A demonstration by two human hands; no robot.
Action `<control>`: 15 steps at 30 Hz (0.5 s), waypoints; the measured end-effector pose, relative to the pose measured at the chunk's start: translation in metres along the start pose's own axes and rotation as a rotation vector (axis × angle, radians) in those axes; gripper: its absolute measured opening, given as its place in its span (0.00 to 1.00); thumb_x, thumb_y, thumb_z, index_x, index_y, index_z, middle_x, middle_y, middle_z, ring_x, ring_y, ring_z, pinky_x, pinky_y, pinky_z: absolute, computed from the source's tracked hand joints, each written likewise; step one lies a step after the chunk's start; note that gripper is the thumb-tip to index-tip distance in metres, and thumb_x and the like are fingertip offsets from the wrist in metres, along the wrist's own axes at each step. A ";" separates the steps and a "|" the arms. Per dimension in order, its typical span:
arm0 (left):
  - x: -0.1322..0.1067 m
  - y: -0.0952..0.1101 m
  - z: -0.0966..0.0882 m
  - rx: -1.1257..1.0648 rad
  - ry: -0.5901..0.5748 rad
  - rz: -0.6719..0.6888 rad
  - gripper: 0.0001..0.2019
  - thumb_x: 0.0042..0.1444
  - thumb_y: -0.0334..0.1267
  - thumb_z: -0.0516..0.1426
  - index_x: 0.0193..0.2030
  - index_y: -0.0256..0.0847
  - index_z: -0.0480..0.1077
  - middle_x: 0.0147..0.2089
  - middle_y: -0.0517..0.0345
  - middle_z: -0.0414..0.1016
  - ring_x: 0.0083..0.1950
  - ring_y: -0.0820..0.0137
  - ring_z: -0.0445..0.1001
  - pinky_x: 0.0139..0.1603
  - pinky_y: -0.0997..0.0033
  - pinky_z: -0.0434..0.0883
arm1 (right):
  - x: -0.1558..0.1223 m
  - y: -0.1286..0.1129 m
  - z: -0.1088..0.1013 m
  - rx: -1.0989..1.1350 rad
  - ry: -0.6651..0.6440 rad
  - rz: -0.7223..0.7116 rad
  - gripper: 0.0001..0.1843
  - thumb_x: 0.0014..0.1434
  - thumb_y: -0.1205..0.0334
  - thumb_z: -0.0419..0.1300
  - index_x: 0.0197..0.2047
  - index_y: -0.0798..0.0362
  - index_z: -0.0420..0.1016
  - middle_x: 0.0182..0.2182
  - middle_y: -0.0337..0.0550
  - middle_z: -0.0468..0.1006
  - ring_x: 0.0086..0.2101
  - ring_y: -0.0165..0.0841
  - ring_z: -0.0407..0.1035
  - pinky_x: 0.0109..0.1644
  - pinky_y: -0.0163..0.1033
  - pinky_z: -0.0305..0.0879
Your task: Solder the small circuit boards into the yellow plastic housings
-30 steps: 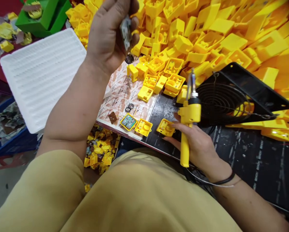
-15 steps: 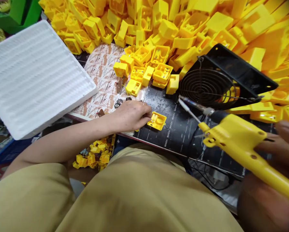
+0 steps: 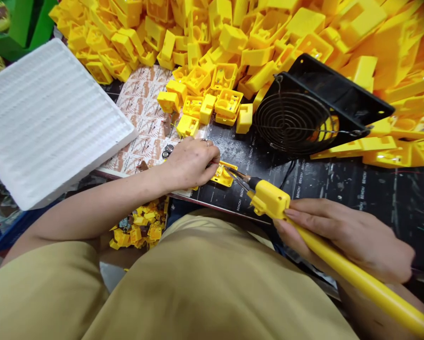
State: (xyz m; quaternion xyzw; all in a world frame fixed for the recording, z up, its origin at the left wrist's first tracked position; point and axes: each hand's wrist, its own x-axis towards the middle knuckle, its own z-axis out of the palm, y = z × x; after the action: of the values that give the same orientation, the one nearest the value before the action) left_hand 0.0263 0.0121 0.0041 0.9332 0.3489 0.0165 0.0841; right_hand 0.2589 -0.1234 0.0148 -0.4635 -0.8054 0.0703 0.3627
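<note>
My right hand (image 3: 343, 236) is closed around a yellow soldering iron (image 3: 272, 198) with a thin feed tube beside its tip. That tip is over a small open yellow plastic casing (image 3: 223, 177) on the black bench mat. At the casing's left edge, my left hand (image 3: 194, 160) has its fingers pinched together, a ring on one of them. Whatever it pinches is too small and hidden to name. A few small round black parts (image 3: 167, 151) lie just behind the left wrist.
Yellow casings (image 3: 205, 42) are heaped along the back. A black fan with a wire guard (image 3: 293, 123) stands at the right, and a white foam tray (image 3: 56, 123) at the left. More yellow pieces (image 3: 141, 226) sit below the bench's front edge (image 3: 212, 206).
My right hand has brought the soldering iron left and down, from in front of the fan to the casing. My left hand stays beside the casing. The view has shifted slightly.
</note>
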 end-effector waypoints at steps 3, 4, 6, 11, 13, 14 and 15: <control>0.001 0.003 -0.003 0.063 -0.024 0.012 0.13 0.59 0.38 0.50 0.36 0.36 0.75 0.34 0.52 0.77 0.38 0.62 0.75 0.37 0.64 0.64 | 0.001 0.001 0.003 -0.044 -0.047 0.010 0.06 0.64 0.62 0.59 0.35 0.53 0.73 0.29 0.40 0.78 0.30 0.28 0.75 0.35 0.30 0.75; 0.002 0.004 -0.004 0.089 -0.036 0.015 0.12 0.59 0.38 0.51 0.36 0.37 0.75 0.34 0.52 0.77 0.38 0.61 0.75 0.37 0.63 0.64 | 0.003 0.000 0.003 -0.052 -0.053 -0.007 0.05 0.64 0.63 0.59 0.35 0.53 0.73 0.29 0.40 0.78 0.30 0.28 0.75 0.37 0.30 0.75; 0.004 0.006 -0.006 0.141 -0.049 0.028 0.12 0.58 0.37 0.51 0.35 0.37 0.74 0.33 0.52 0.77 0.39 0.61 0.75 0.37 0.63 0.63 | 0.008 -0.002 0.002 -0.066 -0.047 -0.075 0.03 0.61 0.67 0.62 0.35 0.56 0.72 0.29 0.41 0.78 0.31 0.27 0.75 0.39 0.29 0.74; 0.006 0.008 -0.008 0.209 0.003 0.085 0.11 0.56 0.37 0.52 0.32 0.37 0.74 0.30 0.52 0.76 0.38 0.60 0.74 0.35 0.62 0.61 | 0.013 -0.001 -0.007 -0.097 -0.029 -0.172 0.05 0.59 0.68 0.64 0.35 0.57 0.71 0.29 0.41 0.78 0.29 0.25 0.74 0.37 0.27 0.72; 0.006 0.007 -0.008 0.208 0.006 0.092 0.10 0.56 0.37 0.52 0.31 0.37 0.74 0.30 0.52 0.76 0.38 0.60 0.74 0.34 0.62 0.61 | 0.011 -0.001 -0.013 -0.105 -0.029 -0.111 0.03 0.61 0.67 0.62 0.38 0.55 0.71 0.31 0.41 0.78 0.31 0.26 0.74 0.36 0.28 0.72; 0.006 0.007 -0.008 0.206 0.002 0.093 0.10 0.56 0.37 0.52 0.31 0.38 0.74 0.30 0.53 0.76 0.38 0.60 0.74 0.34 0.62 0.61 | 0.009 -0.002 -0.015 -0.106 -0.018 -0.093 0.03 0.61 0.67 0.62 0.39 0.55 0.72 0.31 0.41 0.78 0.31 0.26 0.74 0.35 0.28 0.71; 0.006 0.006 -0.008 0.204 -0.003 0.095 0.10 0.56 0.37 0.53 0.31 0.38 0.74 0.30 0.53 0.76 0.38 0.60 0.74 0.34 0.62 0.61 | 0.008 -0.003 -0.017 -0.106 -0.018 -0.075 0.04 0.60 0.67 0.63 0.39 0.54 0.72 0.31 0.39 0.78 0.30 0.25 0.74 0.34 0.27 0.71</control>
State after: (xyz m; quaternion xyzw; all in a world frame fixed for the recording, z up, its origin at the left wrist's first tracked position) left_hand 0.0343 0.0124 0.0129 0.9524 0.3041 -0.0166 -0.0118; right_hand 0.2658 -0.1229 0.0328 -0.4509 -0.8281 0.0179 0.3327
